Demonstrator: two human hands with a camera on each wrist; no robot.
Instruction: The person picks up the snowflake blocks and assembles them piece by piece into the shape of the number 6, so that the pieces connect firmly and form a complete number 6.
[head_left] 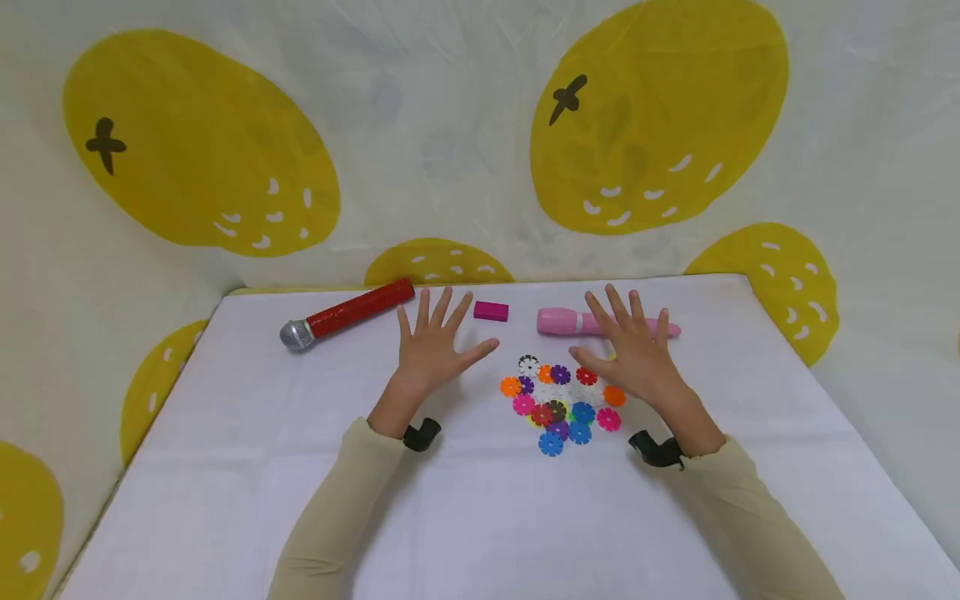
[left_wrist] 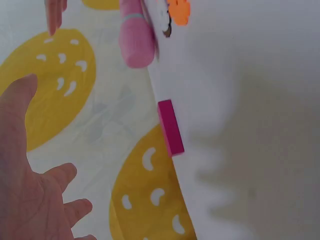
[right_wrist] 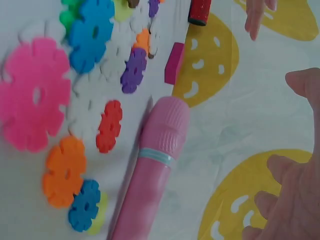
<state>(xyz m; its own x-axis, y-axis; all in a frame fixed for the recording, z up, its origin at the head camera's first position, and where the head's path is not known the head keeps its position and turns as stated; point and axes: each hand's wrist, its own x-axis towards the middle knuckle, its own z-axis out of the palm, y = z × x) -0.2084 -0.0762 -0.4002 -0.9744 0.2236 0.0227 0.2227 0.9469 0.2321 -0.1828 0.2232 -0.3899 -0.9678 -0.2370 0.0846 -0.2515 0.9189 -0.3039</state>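
My left hand (head_left: pixel 429 354) hovers with spread fingers over the white table, between a red microphone with a silver head (head_left: pixel 360 310) and a small magenta block (head_left: pixel 491 311). Fingers spread wide, my right hand (head_left: pixel 636 357) is held above the table and partly covers a pink toy microphone (head_left: pixel 558 322) in the head view. Neither hand holds anything. Between them lies a loose spread of colourful notched plastic discs (head_left: pixel 551 443), some overlapping. The right wrist view shows the pink microphone (right_wrist: pixel 155 170) close up beside a pink disc (right_wrist: pixel 36 95) and others.
The white-covered table (head_left: pixel 480 517) ends at the back against a pale cloth (head_left: pixel 435 125) printed with yellow fruit shapes. A black wrist strap piece (head_left: pixel 422 435) sits on the left wrist, another black piece (head_left: pixel 656 450) on the right.
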